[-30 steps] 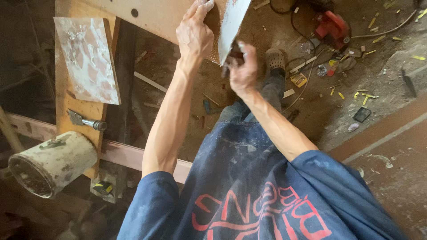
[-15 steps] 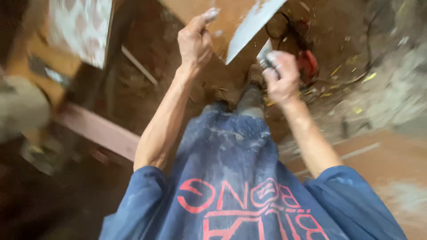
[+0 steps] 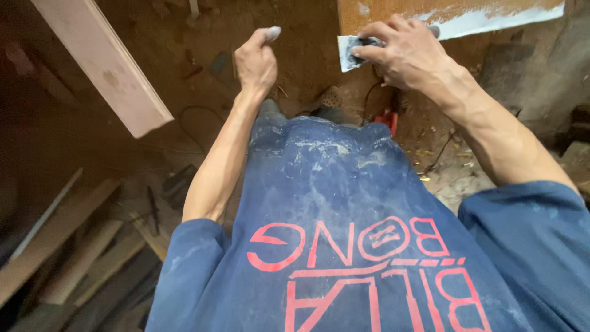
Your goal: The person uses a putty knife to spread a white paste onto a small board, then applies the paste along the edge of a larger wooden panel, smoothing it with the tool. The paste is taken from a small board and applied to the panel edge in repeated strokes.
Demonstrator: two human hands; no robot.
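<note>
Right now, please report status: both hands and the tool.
Left hand empty, putty on fingertip. Right hand gripping scraper at the wooden board. Nothing between blade and board.

A plank (image 3: 104,64) lies left of the hands, a board (image 3: 448,15) right, scrap boards (image 3: 67,246) lower left.

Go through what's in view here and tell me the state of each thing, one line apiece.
Left hand: raised, loosely closed, holding nothing, fingertip coated in white paste.
Right hand: gripping the scraper.
Scraper: flat blade smeared with white, held against the board's edge.
Board: brown, a white streak along its lower edge.
Plank: bare, lying slanted.
</note>
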